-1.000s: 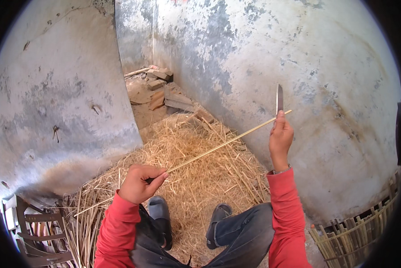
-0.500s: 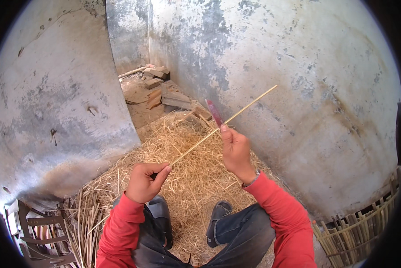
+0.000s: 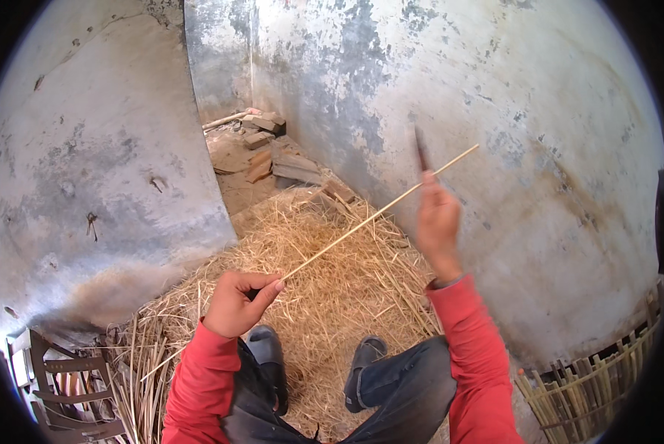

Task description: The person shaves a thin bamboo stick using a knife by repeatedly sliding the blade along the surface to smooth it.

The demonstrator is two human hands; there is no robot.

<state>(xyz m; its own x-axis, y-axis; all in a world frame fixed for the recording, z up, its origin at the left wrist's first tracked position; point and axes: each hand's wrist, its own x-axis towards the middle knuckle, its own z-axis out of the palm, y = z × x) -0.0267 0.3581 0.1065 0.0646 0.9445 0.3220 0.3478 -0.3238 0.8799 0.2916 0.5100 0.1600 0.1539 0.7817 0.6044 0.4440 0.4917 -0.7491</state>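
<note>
A long, thin pale stick, like a split bamboo strip, slants up to the right over the straw. My left hand pinches its lower end between thumb and fingers. Near the stick's far end, my right hand is closed on a knife. The narrow dark reddish blade points upward and crosses the stick just above my thumb. Motion smears that hand and the blade, and the knife's handle is hidden in my grip.
Straw and shavings cover the floor around my feet. Long strips lie at left beside a dark chair frame. Bricks and boards are piled in the far corner. Walls flank both sides; a slatted basket stands lower right.
My right hand and the knife have slid up and right along the stick toward its far end. My left hand keeps its pinch on the lower end, nearly still.
</note>
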